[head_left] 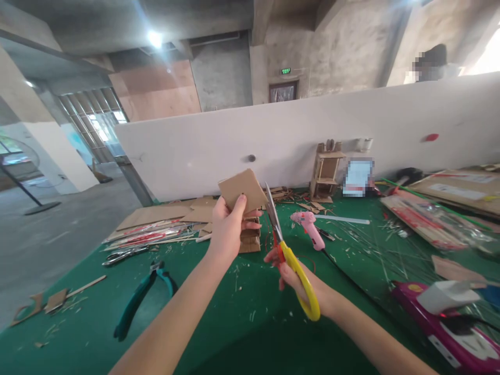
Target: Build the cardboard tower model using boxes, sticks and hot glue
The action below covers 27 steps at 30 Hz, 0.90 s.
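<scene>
Right hand curls round the handles of the scissors, blades just beside the cardboard piece. Left hand, at its 10 o'clock, pinches that card above the green surface, thumb in front, fingers behind. Fingertips jut bladeward: a stray closing could nick them. Card, gripped one-handed, might twist under pressure. Glue gun beyond, 1 o'clock; its cord could snag the right forearm.

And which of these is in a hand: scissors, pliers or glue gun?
The yellow-handled scissors, held in the right hand; the teal-handled pliers and pink glue gun both lie on the green table.
</scene>
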Motion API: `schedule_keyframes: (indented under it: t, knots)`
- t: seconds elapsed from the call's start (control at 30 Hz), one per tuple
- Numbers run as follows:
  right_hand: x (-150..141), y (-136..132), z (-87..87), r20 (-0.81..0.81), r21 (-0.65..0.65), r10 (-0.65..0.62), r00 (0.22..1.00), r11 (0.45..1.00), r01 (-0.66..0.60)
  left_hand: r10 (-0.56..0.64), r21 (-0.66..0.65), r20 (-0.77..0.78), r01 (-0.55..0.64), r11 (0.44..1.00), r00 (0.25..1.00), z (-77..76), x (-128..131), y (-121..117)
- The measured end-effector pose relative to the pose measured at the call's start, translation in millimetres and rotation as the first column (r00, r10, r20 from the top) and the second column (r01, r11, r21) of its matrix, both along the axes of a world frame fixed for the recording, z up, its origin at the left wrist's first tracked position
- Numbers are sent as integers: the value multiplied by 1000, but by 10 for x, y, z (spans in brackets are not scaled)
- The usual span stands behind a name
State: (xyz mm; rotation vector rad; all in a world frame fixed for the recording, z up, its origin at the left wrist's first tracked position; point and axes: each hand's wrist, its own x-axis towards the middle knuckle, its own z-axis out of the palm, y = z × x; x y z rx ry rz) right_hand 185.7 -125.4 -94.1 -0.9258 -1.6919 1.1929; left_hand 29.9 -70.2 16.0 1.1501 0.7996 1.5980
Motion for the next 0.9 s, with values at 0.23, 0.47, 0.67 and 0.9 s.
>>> schedule_keyframes:
  t: [0.23,0.47,0.67,0.9]
  knots:
    - [39,68,-98,45,53,-25,999,998,23,2,44,-29,-1,999,1000,-85,2,12]
    - [25,29,-50,79,61,-28,997,998,23,-1,53,-40,3,999,999,-70,-9,16]
    - [-43,43,-62,29,36,-115,993,993,114,-4,53,-60,7,999,998,-88,-2,7]
    - [-72,47,-57,79,44,-191,978,981,188,-9,57,-77,13,998,997,-65,15,-20]
